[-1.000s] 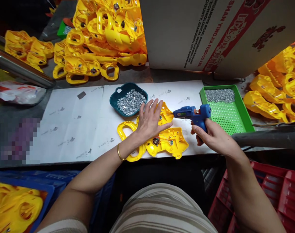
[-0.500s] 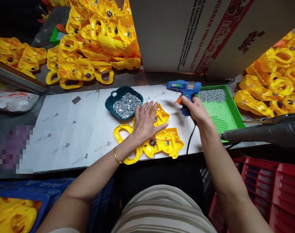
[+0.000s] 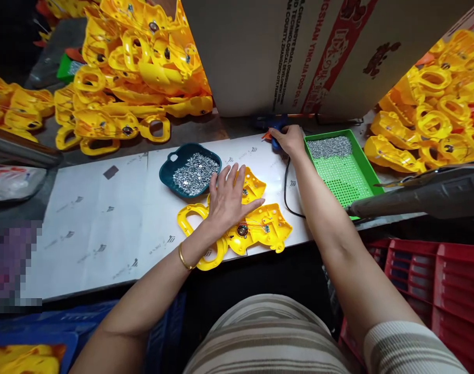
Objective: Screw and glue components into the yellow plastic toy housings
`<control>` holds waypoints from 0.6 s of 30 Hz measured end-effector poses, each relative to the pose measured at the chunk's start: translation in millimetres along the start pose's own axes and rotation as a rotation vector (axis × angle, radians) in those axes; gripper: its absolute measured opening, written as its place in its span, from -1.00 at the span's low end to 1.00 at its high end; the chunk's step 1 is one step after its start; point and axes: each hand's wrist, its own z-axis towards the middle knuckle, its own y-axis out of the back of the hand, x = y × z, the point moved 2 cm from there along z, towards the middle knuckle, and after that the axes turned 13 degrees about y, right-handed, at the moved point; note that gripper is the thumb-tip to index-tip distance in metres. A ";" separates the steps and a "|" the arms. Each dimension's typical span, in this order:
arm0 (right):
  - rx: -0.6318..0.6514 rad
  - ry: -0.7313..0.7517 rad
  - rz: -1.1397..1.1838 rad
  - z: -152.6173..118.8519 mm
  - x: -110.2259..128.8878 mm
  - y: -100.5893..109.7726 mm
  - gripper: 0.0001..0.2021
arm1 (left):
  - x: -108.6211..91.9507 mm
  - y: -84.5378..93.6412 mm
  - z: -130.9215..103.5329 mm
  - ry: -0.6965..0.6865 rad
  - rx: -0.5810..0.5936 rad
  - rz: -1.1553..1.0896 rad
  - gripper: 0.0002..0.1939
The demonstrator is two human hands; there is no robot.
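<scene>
My left hand lies spread over a yellow plastic toy shell, fingers stretched toward a second yellow part behind it. Inside the shell are a round speaker-like piece, thin wires and a small circuit board. At the back of the worktop my right hand is closed on a blue glue gun with an orange trigger, in front of the carton. Its black cord loops down beside my forearm. A dark teal tray of small silver screws sits just beyond my left fingertips.
A green perforated basket holding silver screws stands right of my right forearm. Piled yellow shells lie back left, more yellow shells at right. A large carton blocks the back; a dark metal bar juts in from the right.
My right hand has carried the glue gun away from me and left, down to the table's back beside the carton. My left hand stays on the yellow part. The view has shifted slightly.
</scene>
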 end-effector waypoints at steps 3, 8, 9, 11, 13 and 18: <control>-0.058 0.143 -0.135 -17.6 7.7 9.7 -0.83 | 0.2 4.2 -1.1 -0.022 -0.016 -0.026 -0.08; -0.018 0.409 0.043 -102.4 27.9 41.9 -0.75 | 6.8 28.7 -30.5 0.013 -0.089 0.011 -0.19; 0.033 0.431 0.072 -122.3 31.7 48.9 -0.77 | 9.5 32.5 -41.3 0.029 -0.101 0.026 -0.19; 0.053 0.415 0.091 -157.9 38.4 62.8 -0.79 | 15.3 35.5 -64.7 0.067 -0.113 0.050 -0.18; 0.066 0.433 0.074 -184.9 45.8 71.8 -0.82 | 19.8 33.0 -86.8 0.110 -0.112 0.065 -0.16; 0.230 0.570 -0.003 -217.4 67.1 62.8 -0.81 | 19.5 20.3 -117.8 0.163 -0.105 0.096 -0.20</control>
